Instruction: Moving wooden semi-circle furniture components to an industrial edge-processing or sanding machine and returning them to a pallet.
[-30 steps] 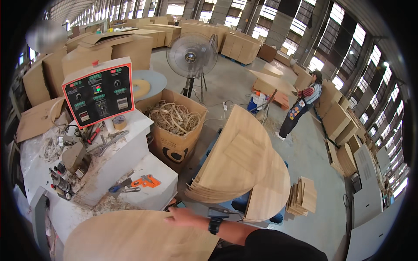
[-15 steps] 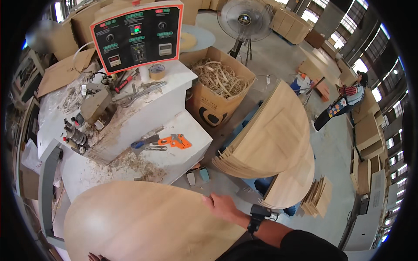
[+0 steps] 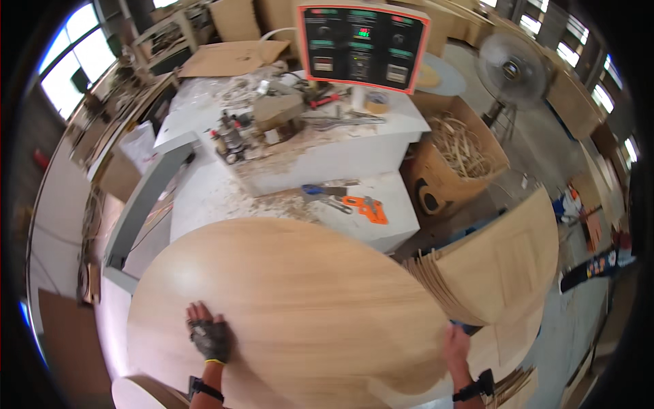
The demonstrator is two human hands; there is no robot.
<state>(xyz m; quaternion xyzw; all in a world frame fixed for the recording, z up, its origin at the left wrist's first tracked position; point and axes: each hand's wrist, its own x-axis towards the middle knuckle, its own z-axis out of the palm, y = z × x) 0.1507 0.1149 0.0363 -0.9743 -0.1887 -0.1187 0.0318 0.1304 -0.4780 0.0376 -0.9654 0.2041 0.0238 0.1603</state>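
Beyond the work, with twelve o'clock pointing away from the person and the board as the dial's centre, a white stepped bench (image 3: pixel 340 155) spans eleven to one, its ledges littered with wood shavings. Above it at one o'clock stands a control panel (image 3: pixel 364 44) with a black face and red border. On the lower ledge, also toward one, lie a blue-handled scraper (image 3: pixel 313 189) and an orange tool (image 3: pixel 375 213), close beside each other. A grey metal frame (image 3: pixel 146 211) slants at half past ten.

Filling the near middle is a rounded wooden board (image 3: pixel 306 293), lying face up. Toward nine o'clock the left hand (image 3: pixel 208 337), in a dark fingerless glove with a yellow cuff, rests palm down on it, fingers spread. The right hand (image 3: pixel 456 347), bare, is at the board's edge between three and four; it is blurred, and I cannot tell whether its fingers grip.

At half past two sits a stack of curved boards (image 3: pixel 507 252); toward one to two, a cardboard box (image 3: pixel 443 180) full of thin strips (image 3: pixel 460 146), with a fan (image 3: pixel 512 68) farther out. Near three, another person (image 3: pixel 603 261) is partly visible.
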